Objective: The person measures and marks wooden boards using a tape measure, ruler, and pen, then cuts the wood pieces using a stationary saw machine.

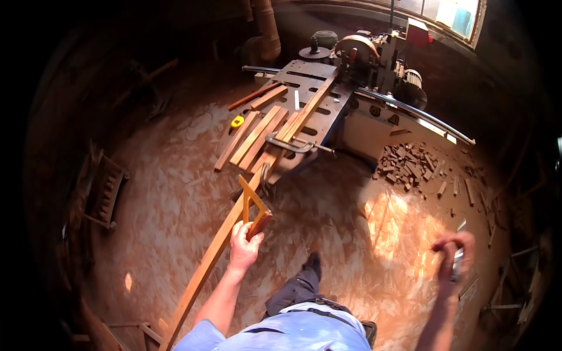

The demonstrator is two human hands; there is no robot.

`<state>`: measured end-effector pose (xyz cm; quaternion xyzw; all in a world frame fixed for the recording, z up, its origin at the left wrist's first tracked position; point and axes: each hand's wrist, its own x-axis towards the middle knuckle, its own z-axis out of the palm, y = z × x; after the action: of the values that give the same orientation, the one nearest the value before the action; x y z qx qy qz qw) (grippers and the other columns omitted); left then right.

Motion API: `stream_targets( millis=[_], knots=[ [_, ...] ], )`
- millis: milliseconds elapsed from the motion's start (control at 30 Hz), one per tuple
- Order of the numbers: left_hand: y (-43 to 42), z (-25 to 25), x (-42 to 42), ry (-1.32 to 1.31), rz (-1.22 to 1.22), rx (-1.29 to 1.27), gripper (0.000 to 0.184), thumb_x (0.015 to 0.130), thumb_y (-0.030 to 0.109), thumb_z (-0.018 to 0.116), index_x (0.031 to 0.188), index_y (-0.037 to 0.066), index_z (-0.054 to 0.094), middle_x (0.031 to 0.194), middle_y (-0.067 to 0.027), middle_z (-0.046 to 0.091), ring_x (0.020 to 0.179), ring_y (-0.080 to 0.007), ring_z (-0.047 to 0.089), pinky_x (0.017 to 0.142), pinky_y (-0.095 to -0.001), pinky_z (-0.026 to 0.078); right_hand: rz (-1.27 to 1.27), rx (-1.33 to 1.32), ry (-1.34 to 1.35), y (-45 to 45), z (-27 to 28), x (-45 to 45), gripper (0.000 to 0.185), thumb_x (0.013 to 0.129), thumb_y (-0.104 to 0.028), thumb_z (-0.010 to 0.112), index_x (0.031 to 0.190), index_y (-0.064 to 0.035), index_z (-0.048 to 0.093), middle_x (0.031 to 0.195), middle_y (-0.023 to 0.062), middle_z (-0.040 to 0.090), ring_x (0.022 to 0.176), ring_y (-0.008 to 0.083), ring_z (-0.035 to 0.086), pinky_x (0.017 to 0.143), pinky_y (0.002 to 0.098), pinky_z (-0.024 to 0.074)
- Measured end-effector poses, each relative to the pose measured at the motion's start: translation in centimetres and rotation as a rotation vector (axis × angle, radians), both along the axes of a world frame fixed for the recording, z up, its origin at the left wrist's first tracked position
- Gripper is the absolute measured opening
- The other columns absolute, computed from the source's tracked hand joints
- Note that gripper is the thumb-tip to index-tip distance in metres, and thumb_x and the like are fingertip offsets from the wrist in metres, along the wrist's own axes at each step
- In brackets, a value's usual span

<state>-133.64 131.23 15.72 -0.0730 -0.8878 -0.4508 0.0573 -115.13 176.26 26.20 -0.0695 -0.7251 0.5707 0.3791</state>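
My left hand [243, 248] is closed round the thick lower edge of a wooden triangle square [255, 202], held over a long wooden beam [209, 257]. The beam runs from the lower left up to the machine table, and a metal C-clamp [295, 144] sits across the wood there. Away to the right, over the floor, my right hand [455, 248] is smeared by motion. Its fingers are curled round a slim silvery tool [457, 264] whose kind I cannot make out.
A slotted metal machine table [304, 69] bears several wooden strips [256, 134] and a yellow tape measure [236, 121]. Behind it stands a saw machine with a round guard [357, 45]. Small wood offcuts [410, 167] lie heaped on the dusty floor at right. A wooden rack [106, 190] stands at left.
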Motion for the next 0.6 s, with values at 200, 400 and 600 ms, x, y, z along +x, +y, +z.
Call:
stream_targets(
  millis=[200, 400, 600],
  knots=[
    [4.4, -4.7, -12.9, 0.097, 0.117, 0.105, 0.036, 0.086, 0.011, 0.077, 0.117, -0.003, 0.064, 0.119, -0.0151, 0.061, 0.108, -0.0281, 0.062, 0.095, -0.0372, 0.049, 0.449, 0.553, 0.475, 0.2, 20.9, -18.3, 0.048, 0.096, -0.042, 0.07, 0.125, -0.0064, 0.054, 0.115, 0.0183, 0.069, 0.087, 0.0207, 0.07, 0.071, 0.0302, 0.0584],
    [7.9, -2.9, -23.7, 0.15, 0.209, 0.043, 0.037, 0.086, 0.013, 0.078, 0.116, -0.003, 0.065, 0.116, -0.0156, 0.061, 0.107, -0.0296, 0.061, 0.094, -0.0386, 0.049, 0.561, 0.535, 0.505, 4.7, 21.2, -32.1, 0.045, 0.097, -0.039, 0.069, 0.124, -0.0062, 0.054, 0.114, 0.0187, 0.069, 0.088, 0.0223, 0.07, 0.072, 0.032, 0.0588],
    [12.3, -2.2, -29.9, 0.07, 0.376, -0.016, 0.035, 0.085, 0.015, 0.078, 0.114, -0.001, 0.066, 0.115, -0.0156, 0.061, 0.109, -0.03, 0.06, 0.095, -0.0397, 0.048, 0.674, 0.489, 0.53, 13.2, 19.4, -45.1, 0.043, 0.097, -0.036, 0.068, 0.124, -0.006, 0.053, 0.113, 0.0191, 0.069, 0.089, 0.0239, 0.07, 0.073, 0.0338, 0.0592]
  ],
)
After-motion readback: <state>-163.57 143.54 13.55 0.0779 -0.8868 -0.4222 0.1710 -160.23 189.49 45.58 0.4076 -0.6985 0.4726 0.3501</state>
